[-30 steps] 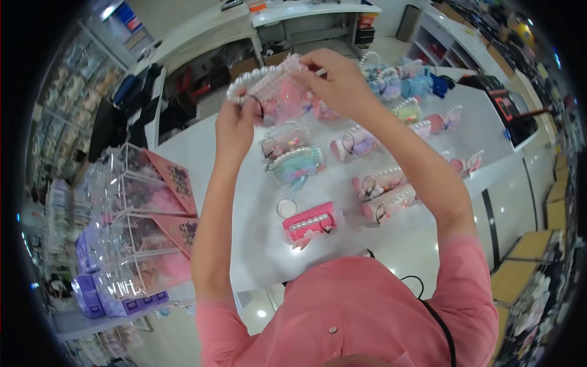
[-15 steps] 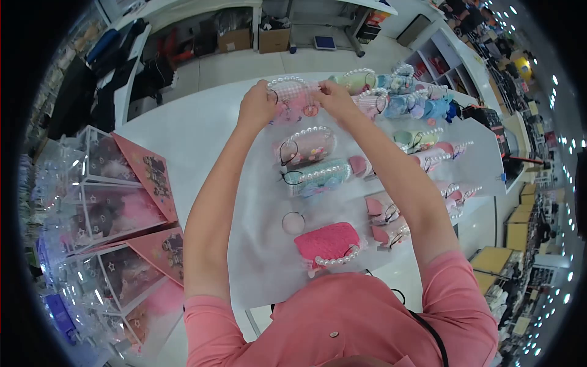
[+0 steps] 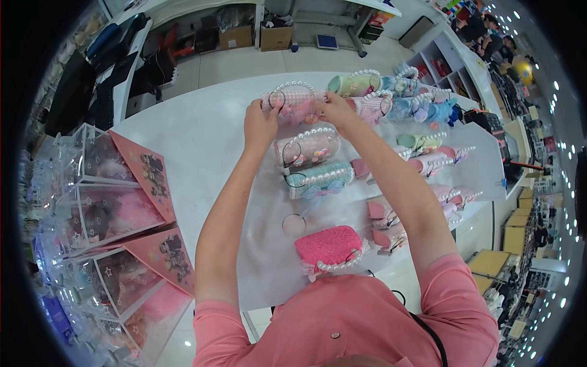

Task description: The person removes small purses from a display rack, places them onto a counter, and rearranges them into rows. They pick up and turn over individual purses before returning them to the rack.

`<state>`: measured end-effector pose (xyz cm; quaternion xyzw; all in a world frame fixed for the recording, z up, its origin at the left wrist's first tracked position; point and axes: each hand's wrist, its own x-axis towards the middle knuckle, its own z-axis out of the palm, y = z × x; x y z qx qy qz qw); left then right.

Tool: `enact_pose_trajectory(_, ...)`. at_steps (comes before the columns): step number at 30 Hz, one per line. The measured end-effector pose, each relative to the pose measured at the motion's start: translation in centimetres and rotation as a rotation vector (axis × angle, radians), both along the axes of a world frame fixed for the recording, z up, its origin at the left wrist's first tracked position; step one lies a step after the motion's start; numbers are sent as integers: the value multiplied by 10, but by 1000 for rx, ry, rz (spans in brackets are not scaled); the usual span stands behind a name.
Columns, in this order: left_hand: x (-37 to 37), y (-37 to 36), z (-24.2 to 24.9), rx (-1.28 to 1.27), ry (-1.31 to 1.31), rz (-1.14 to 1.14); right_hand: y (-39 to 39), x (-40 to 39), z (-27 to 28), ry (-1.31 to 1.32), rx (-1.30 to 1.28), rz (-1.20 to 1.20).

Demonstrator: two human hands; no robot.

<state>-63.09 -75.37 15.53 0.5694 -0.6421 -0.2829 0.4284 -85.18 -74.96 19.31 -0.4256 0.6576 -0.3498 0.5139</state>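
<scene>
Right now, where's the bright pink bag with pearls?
In the head view, the bright pink bag lies on the near side of the white table, slightly right of centre, between the pink shirt and the teal bag.

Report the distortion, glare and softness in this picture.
Head view: strong wide-angle distortion, corners black; head view: reflections streak the clear boxes at left; head view: light spots dot the right side; head view: the pink checked bag between left hand and right hand looks soft in fine detail.

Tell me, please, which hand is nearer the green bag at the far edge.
Right: the right hand is just this side of the green bag; the left hand is farther left.
</scene>
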Motion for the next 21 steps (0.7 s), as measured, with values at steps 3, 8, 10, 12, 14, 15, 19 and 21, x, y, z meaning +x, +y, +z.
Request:
enact_pose_trajectory(3, 1, -3, -3, 24, -28, -28, -8, -9, -21, 75, -33, 19)
enact_pose_trajectory(8, -2, -5, -6, 25, -63, -25, -2, -8, -13, 52, -3, -10)
enact_pose_trajectory(10, -1, -6, -10, -19, -51, -16, 1, -9, -12, 75, -30, -41)
enact_pose_trajectory(12, 1, -8, -10, 17, -55, -29, 4, -8, -9, 123, -88, -65)
enact_pose_trajectory(14, 3, -6, -6, 45, -50, -35, 9, -12, -1, 246, -126, -56)
enact_pose_trajectory(15, 4, -6, -6, 54, -45, -35, 12, -14, 6, 310, -146, -50)
enact_pose_trajectory(19, 16, 3, -5, 41, -43, -10, 55, -22, 33, 204, -366, -7)
enact_pose_trajectory(21, 20, 20, 8, 55, 60, 24, 100, -21, 49, 130, -498, 37)
